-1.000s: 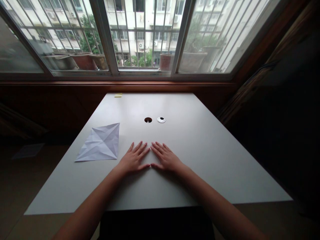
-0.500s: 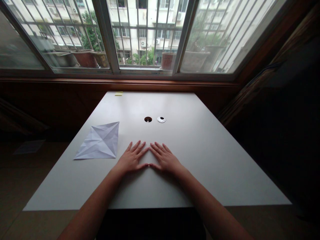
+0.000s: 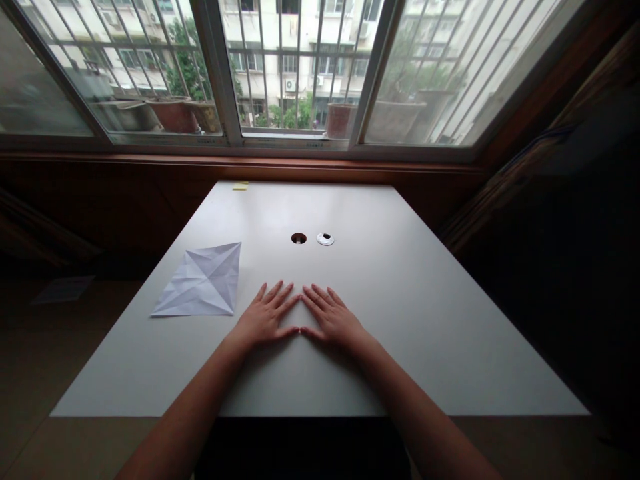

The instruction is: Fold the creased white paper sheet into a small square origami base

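Observation:
My left hand (image 3: pixel 265 318) and my right hand (image 3: pixel 331 318) lie flat, palms down, side by side on the white table (image 3: pixel 400 320). Their thumbs and forefingers touch at the tips, with a small triangle of table between them. Both hands are open and hold nothing. A creased white sheet of paper (image 3: pixel 203 279), unfolded and showing fold lines, lies flat on the table to the left of my left hand, a short gap away.
A round cable hole (image 3: pixel 299 238) and its white cap (image 3: pixel 325 239) sit beyond my hands. A small yellow note (image 3: pixel 240 186) lies at the far edge. A barred window (image 3: pixel 295 73) and a wooden sill (image 3: pixel 250 167) stand behind the table.
The hands stay still on the table. Only the view has shifted slightly.

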The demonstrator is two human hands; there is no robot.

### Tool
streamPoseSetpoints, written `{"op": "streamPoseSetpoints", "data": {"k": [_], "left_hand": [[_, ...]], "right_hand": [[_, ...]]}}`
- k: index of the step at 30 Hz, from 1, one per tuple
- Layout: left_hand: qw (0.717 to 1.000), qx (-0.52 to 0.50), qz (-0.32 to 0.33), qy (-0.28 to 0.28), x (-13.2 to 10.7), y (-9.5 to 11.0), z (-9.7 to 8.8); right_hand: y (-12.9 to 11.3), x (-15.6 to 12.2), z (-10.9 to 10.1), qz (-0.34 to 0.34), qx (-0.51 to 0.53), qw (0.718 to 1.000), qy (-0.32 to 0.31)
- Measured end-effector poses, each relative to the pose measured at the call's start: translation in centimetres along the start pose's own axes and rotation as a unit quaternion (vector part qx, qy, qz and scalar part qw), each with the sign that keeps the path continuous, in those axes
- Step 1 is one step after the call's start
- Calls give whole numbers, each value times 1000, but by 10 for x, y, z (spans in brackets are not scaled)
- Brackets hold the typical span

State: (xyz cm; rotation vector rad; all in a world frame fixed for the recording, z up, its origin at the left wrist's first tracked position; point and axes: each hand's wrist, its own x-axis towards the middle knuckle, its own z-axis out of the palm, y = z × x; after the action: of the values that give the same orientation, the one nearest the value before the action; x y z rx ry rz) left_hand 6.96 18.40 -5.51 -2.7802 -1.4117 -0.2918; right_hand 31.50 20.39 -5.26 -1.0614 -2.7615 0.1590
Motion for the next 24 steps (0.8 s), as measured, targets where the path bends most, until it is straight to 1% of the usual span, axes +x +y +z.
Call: {"op": "streamPoseSetpoints", "data": {"k": [16, 24], "left_hand": [[1000, 1, -2, 11, 0, 1, 1], [1000, 2, -3, 4, -1, 0, 2]], "right_hand": [[0, 0, 0, -2, -5, 1000, 9], [1, 0, 2, -2, -6, 1000, 9]]}}
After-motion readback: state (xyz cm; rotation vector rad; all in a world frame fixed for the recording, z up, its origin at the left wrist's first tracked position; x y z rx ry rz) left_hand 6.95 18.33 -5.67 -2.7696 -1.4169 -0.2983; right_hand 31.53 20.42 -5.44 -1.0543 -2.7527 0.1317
